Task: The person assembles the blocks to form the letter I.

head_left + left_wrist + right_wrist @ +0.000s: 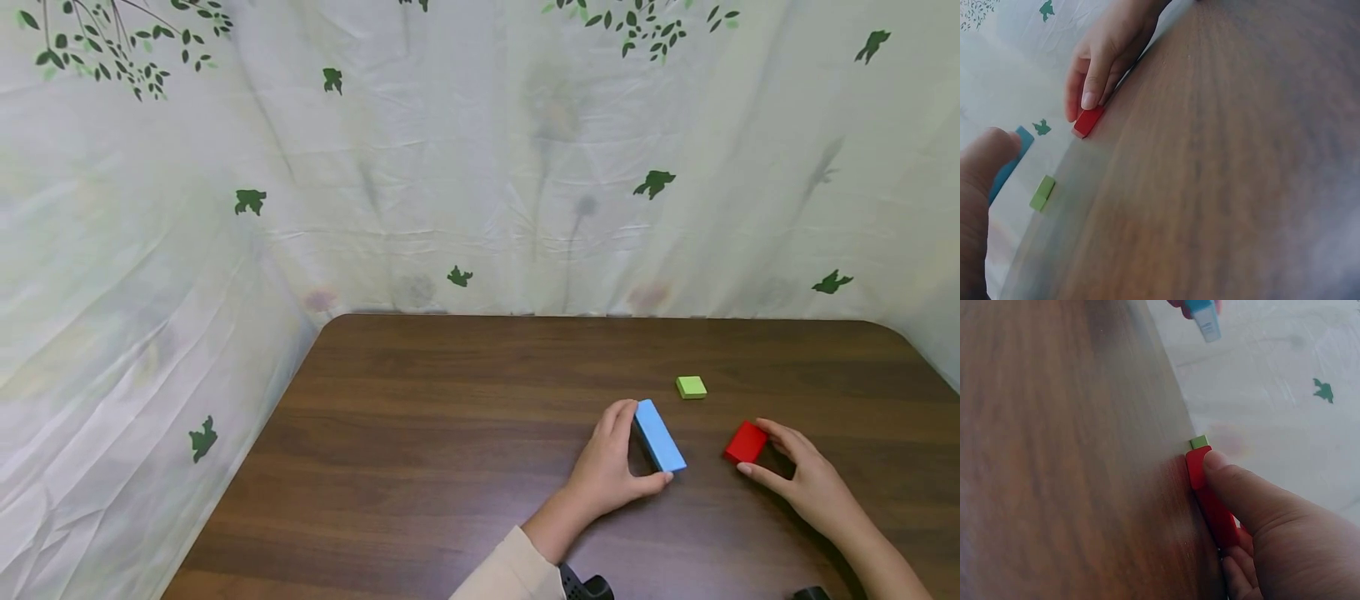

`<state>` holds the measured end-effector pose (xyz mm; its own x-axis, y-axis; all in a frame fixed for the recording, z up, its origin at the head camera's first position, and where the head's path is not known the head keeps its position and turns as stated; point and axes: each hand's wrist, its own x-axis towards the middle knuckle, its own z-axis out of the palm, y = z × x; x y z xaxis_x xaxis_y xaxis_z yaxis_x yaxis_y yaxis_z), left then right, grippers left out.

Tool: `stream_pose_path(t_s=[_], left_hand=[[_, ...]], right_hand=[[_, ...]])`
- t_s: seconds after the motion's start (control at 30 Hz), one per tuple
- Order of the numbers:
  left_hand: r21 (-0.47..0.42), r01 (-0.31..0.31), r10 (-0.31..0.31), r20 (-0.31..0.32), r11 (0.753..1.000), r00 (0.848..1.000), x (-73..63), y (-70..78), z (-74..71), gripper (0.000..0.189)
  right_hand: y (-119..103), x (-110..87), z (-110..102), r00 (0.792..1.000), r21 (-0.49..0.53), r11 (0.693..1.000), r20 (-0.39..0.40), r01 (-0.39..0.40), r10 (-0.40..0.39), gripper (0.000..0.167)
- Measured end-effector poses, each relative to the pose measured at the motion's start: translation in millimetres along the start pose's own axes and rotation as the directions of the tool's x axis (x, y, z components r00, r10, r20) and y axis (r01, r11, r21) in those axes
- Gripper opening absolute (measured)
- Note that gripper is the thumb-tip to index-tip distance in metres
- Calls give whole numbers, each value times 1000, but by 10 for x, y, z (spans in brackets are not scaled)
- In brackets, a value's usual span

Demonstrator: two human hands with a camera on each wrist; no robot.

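My left hand (pixel 611 462) holds a long blue block (pixel 660 436) by its two ends, thumb at the near end and fingers at the far end. In the right wrist view that blue block (pixel 1204 319) shows raised above the tabletop. My right hand (pixel 813 479) pinches a red block (pixel 746 442) between thumb and fingers, low at the table surface. A small light green block (pixel 691 387) lies on the table beyond both hands, between the blue and red blocks; neither hand touches it.
The brown wooden table (pixel 420 433) has its far edge against a pale hanging cloth (pixel 487 167) printed with leaves and birds. Another cloth side hangs at the left. A black device (pixel 588 585) shows by the left sleeve.
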<state>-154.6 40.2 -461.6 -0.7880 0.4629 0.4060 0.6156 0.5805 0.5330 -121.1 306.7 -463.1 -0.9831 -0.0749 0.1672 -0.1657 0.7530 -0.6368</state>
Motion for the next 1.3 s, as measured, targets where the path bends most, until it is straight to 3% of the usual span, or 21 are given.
stream_pose_path(t_s=[0.2,0.47,0.7,1.17,1.3], left_hand=[[-38,-21,19,-59,999,998,-6,10,-9,90],[-56,-45,40,-84,997,996,-20,4,-46,91],[-37,-101,97,-113,994,989,-37,-41,-80,92],[-20,-155,153,-84,988,985,-127,-149,-226,92],[-8,-190,188,-102,982,977,-139,-183,-260,92]], right_hand=[[-10,-2,-7,1000,-2,1000,-2,5,-5,71],[-15,5,-21,1000,6,1000,-1,2,-2,71],[-24,-7,-21,1000,11,1000,-2,3,-3,71],[-30,4,-29,1000,18,1000,9,-3,3,72],[-23,8,-26,1000,16,1000,12,-6,6,72]])
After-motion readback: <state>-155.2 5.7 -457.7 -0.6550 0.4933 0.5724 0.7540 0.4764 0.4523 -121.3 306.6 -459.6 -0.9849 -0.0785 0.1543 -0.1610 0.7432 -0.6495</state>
